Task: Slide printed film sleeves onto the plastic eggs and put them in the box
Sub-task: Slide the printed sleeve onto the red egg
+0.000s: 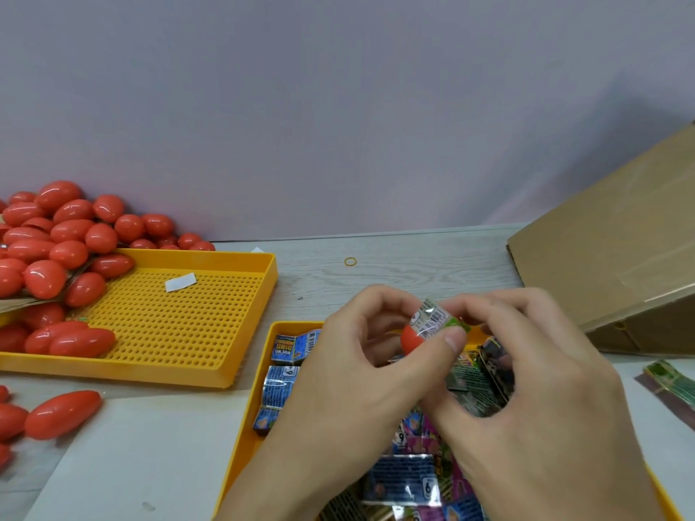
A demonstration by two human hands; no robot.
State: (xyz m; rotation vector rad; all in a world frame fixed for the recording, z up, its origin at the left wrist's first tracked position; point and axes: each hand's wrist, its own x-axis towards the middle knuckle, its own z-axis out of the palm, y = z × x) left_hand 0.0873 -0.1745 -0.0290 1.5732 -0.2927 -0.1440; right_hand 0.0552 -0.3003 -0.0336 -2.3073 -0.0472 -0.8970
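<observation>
The heaped red plastic eggs [71, 253] are smooth and glossy, catching white highlights, while the perforated yellow plastic tray [180, 325] looks matt. The printed film sleeves [280, 385] in the second yellow tray [244, 441] shine like thin foil. The brown cardboard box [609, 250] is dull and papery on the pale wood-grain tabletop [413, 265].

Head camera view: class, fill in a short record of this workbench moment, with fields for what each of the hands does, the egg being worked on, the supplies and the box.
left hand: left hand grips the red egg
right hand: right hand pinches the printed sleeve
sleeve state: partly over the egg, red end still bare
egg supply: loose red eggs piled on the perforated yellow tray
sleeve supply: flat sleeves in the near yellow tray
box: cardboard box at right, contents hidden
</observation>
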